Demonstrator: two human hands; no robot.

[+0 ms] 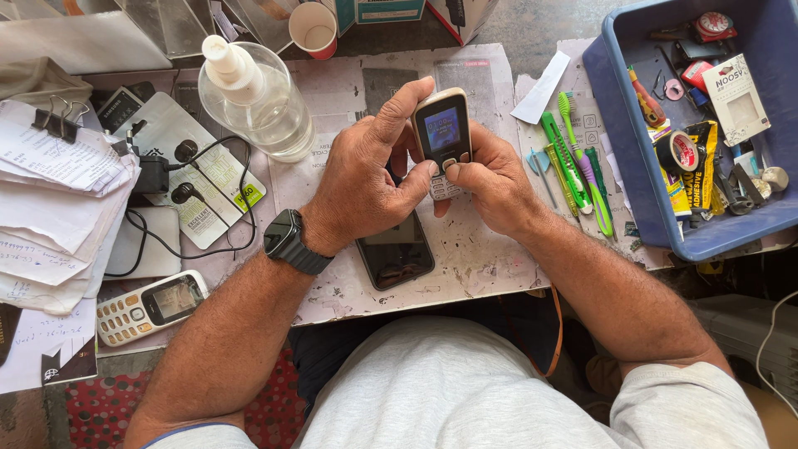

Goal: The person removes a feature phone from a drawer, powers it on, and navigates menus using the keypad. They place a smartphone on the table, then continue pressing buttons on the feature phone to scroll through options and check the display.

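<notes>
A small keypad phone with a lit blue screen is held upright between both hands above the worktable. My left hand wraps its left side, index finger along the top edge and thumb on the keys. My right hand grips the right side, its thumb also pressing the keypad. A black watch sits on my left wrist. Under the hands a black smartphone lies flat, screen dark, on the paper-covered table.
A clear pump bottle and a paper cup stand behind. Left: paper stacks, black cable with charger, a white keypad phone. Right: green toothbrush and cutter, blue tray of tools and tape.
</notes>
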